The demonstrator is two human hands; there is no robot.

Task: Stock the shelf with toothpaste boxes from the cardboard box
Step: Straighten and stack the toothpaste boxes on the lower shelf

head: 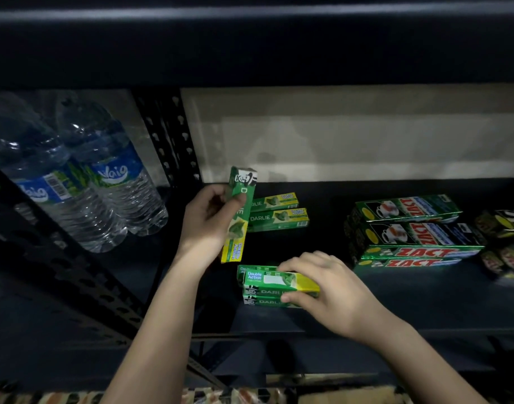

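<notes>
A: What's the left hand (208, 217) doing?

B: It holds one green Darlie box (239, 214), standing on end, up off the dark shelf (395, 298). Fingers & thumb are curled round the box's middle.

A: And the right hand (325, 290)?

B: It's on the front stack of Darlie boxes (267, 287), just below the held box & nearer the shelf's front edge. Fingers lie over the top box, thumb pushes on the front side, so the hand pinches the stack.

A: Any more green boxes?

B: Yep. Two flat Darlie boxes (276, 212) lie on the shelf right beside the held box, further back, one behind the other.

A: What's far from the held box?

B: Zact boxes (407, 231), stacked up, well off to its right. More boxes past those, too dark to read.

A: And on its other side?

B: Two big water bottles (83, 176), past a black post w/ holes (168, 135), in the next bay.

A: Is the cardboard box there?

B: Can't tell.
</notes>
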